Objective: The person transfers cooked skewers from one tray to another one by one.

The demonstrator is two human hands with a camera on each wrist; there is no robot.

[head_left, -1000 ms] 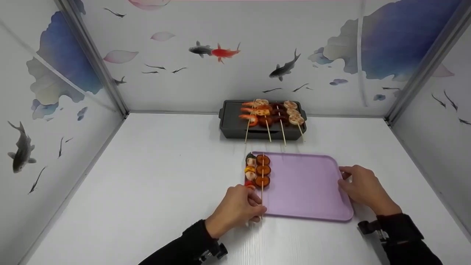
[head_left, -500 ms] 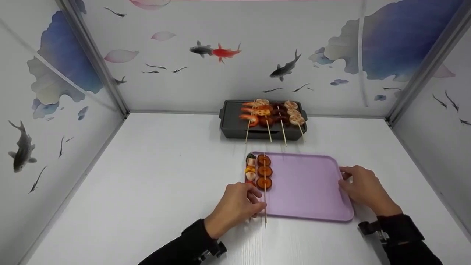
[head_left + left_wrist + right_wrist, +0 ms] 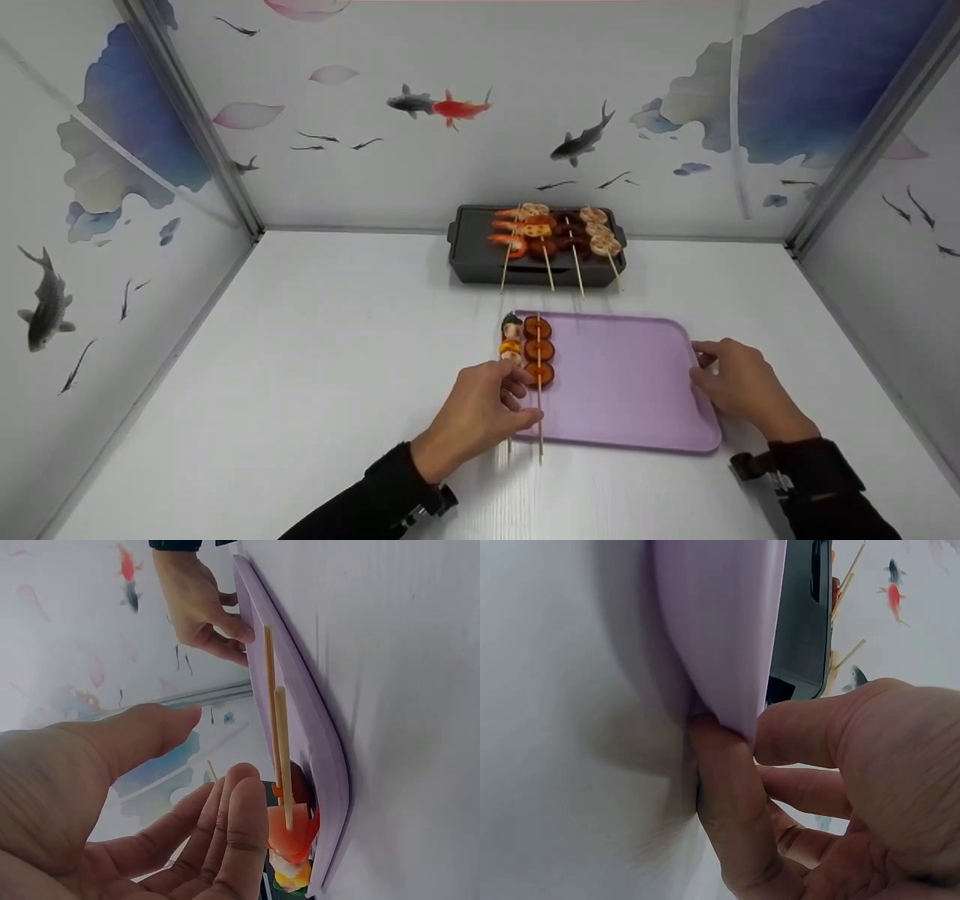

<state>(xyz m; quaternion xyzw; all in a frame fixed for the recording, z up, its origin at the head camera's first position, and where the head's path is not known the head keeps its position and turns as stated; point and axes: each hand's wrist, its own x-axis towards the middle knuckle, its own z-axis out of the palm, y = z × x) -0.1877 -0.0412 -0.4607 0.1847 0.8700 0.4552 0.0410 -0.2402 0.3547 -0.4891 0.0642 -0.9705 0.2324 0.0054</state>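
Observation:
A lilac tray (image 3: 622,382) lies on the white table. Along its left side are two skewers: a mixed vegetable-and-meat skewer (image 3: 511,346) at the edge and, beside it, a skewer of brown round slices (image 3: 538,350). My left hand (image 3: 476,405) hovers by their stick ends, thumb and fingers apart; the left wrist view shows nothing between them, with both sticks (image 3: 282,742) beyond the fingertips. The hand hides the lower part of the mixed skewer. At the tray's right rim my right hand (image 3: 742,386) pinches the edge, with a finger (image 3: 735,795) tucked under it in the right wrist view.
Behind the tray stands a dark grill box (image 3: 472,259) against the back wall. Several skewers (image 3: 570,232) of shrimp and other food rest across it, sticks pointing forward. Printed wall panels (image 3: 315,172) enclose the table on the back and sides.
My left hand has let go of the brown-slice skewer, which shifted slightly right on the tray, and its fingers have spread and lifted. The right hand stays on the rim.

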